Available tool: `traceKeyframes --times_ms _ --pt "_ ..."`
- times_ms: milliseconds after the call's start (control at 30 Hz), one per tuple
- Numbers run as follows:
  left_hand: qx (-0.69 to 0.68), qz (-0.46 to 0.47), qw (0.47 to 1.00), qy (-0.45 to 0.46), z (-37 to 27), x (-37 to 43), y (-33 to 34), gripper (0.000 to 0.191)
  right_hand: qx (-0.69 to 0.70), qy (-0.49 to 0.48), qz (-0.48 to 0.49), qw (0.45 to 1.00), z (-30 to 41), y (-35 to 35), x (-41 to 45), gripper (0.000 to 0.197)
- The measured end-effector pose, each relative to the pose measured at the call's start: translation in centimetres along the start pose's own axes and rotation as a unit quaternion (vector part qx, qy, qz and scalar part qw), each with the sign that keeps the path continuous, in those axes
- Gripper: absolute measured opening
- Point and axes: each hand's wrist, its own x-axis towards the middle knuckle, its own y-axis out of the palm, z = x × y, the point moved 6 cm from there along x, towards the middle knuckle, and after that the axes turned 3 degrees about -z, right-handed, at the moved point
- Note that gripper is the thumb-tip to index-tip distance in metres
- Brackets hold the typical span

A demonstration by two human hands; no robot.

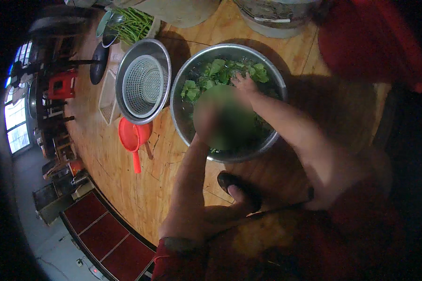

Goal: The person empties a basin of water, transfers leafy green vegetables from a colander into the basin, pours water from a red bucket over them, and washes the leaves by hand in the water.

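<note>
A wide metal basin (282, 79) stands before me on the wooden floor, with green leafy vegetables (218, 66) in what looks like water. My right hand (245, 85) reaches in from the right, its fingers spread among the leaves towards the far side. Over the near left part of the basin is my left hand (208, 114). A round blurred patch covers most of it, so its fingers and anything in them are hidden. Below the basin's near rim, a foot in a dark slipper (228, 180) shows between my forearms.
Left of the basin, a white plastic colander (146, 86) sits inside a second metal basin (166, 59). A red plastic dipper (136, 137) lies below it. Long green stalks (137, 26) fill a container behind. A pale basket (108, 100) and a red stool (62, 85) are farther left.
</note>
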Motion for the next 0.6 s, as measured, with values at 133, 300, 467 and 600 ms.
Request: traceKeyframes --times_ms 133,300,467,600 --pt "-0.023 -0.058 0.998 0.006 3.2 -0.7 0.3 0.054 0.225 0.091 0.006 0.97 0.5 -3.4 1.2 0.031" --pt "-0.271 -0.132 0.953 0.02 6.9 0.7 -2.3 0.036 0.423 0.045 0.007 0.905 -0.3 -7.5 1.0 0.039" --pt "-0.194 -0.057 0.976 0.082 10.8 -1.8 -3.9 0.037 0.463 -0.011 0.179 0.868 -0.3 -13.4 -1.3 0.043" --pt "-0.33 -0.053 0.926 0.173 7.6 -5.0 -8.9 0.045 0.426 -0.083 0.086 0.897 -1.2 -14.4 -1.8 0.045"
